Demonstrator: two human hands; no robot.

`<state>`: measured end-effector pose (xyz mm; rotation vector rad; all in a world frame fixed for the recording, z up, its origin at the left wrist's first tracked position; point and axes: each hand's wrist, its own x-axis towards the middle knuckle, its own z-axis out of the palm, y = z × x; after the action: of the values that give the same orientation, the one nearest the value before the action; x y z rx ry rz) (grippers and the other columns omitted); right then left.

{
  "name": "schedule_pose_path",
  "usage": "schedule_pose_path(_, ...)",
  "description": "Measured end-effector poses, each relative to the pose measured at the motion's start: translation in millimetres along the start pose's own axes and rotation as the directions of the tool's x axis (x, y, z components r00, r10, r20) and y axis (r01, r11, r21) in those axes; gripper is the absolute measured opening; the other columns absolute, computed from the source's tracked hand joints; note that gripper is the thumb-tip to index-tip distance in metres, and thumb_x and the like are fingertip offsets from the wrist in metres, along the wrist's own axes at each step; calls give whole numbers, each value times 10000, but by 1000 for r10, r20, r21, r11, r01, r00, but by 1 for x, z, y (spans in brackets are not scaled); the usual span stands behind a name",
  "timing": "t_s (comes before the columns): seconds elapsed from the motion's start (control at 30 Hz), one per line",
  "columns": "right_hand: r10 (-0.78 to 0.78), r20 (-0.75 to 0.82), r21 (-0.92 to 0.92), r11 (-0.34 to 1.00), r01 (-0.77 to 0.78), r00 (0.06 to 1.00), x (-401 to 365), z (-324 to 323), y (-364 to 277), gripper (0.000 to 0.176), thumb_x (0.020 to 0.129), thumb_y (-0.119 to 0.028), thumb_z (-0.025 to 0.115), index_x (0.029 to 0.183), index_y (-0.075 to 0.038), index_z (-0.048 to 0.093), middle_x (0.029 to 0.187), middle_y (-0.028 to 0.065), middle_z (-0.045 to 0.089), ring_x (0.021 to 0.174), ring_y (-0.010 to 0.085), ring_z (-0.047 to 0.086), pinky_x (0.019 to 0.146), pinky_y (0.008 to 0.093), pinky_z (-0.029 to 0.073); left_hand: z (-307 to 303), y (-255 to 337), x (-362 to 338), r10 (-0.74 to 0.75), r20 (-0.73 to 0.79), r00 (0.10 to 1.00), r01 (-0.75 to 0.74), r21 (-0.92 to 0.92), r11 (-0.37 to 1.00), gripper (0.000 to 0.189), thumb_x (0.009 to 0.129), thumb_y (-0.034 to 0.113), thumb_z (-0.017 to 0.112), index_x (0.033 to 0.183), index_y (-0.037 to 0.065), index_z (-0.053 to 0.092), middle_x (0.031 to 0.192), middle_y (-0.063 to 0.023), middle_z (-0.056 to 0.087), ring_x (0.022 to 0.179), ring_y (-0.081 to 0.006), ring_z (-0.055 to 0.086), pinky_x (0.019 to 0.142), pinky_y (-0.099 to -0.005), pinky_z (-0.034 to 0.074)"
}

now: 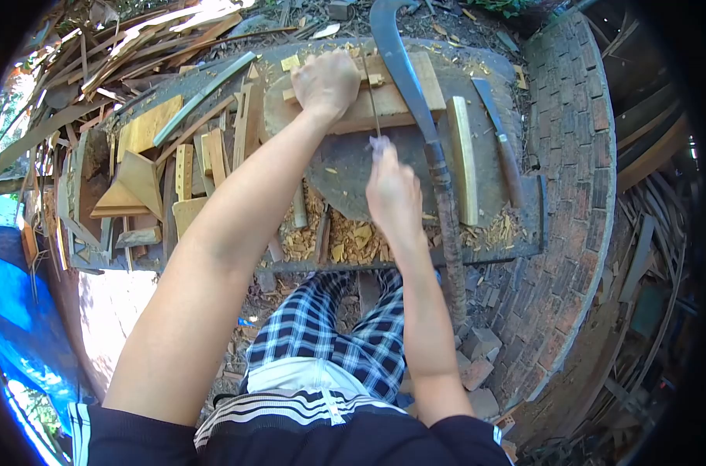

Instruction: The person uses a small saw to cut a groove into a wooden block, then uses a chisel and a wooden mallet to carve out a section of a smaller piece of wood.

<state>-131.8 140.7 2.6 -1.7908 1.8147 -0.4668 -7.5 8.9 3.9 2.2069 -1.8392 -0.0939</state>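
My left hand (pixel 327 81) is closed over a small wooden strip (pixel 374 80) and presses it onto a thick wooden block (pixel 424 84). My right hand (pixel 393 190) grips a thin, narrow blade (pixel 372 97), probably a saw, by an end wrapped in something purple. The blade crosses the strip just right of my left hand; its teeth are too small to make out. Beside my right hand lies a long billhook (pixel 406 74) with a curved blade and a dark wooden handle.
The worktable (pixel 337 182) carries wood shavings (pixel 360 241), a pale wooden bar (pixel 463 159) and a wooden-handled knife (pixel 502 140). Several wood offcuts (pixel 139 186) crowd the left side. A curved brick wall (pixel 566 171) borders the right, and scrap wood (pixel 127 50) is heaped behind.
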Motion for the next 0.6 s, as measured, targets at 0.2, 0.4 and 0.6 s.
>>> schedule_pose_path(0.2,11,-34,18,1000,-10,999,28,1,-10,255,970,-150,400,1132,-5,533,816,305,658,844,471,659,737,543,532,-2,5,4,-39,50,998,40,-15,999,312,866,191,439,889,97,736,972,-131,719,980,-284,661,864,-443,454)
schedule_pose_path(0.4,22,35,-47,999,-20,999,16,-3,-4,240,951,-105,405,1100,35,530,824,298,662,839,460,663,732,544,532,4,2,4,10,-37,999,-12,-52,999,416,950,295,404,855,44,721,857,-222,697,854,-383,685,810,-468,509)
schedule_pose_path(0.6,18,-22,-33,999,-19,1000,10,-5,-9,254,962,-128,397,1122,23,526,825,293,665,836,468,659,731,549,527,5,1,7,13,-44,999,-14,-32,999,413,949,289,402,849,42,719,868,-219,698,849,-381,688,793,-468,514)
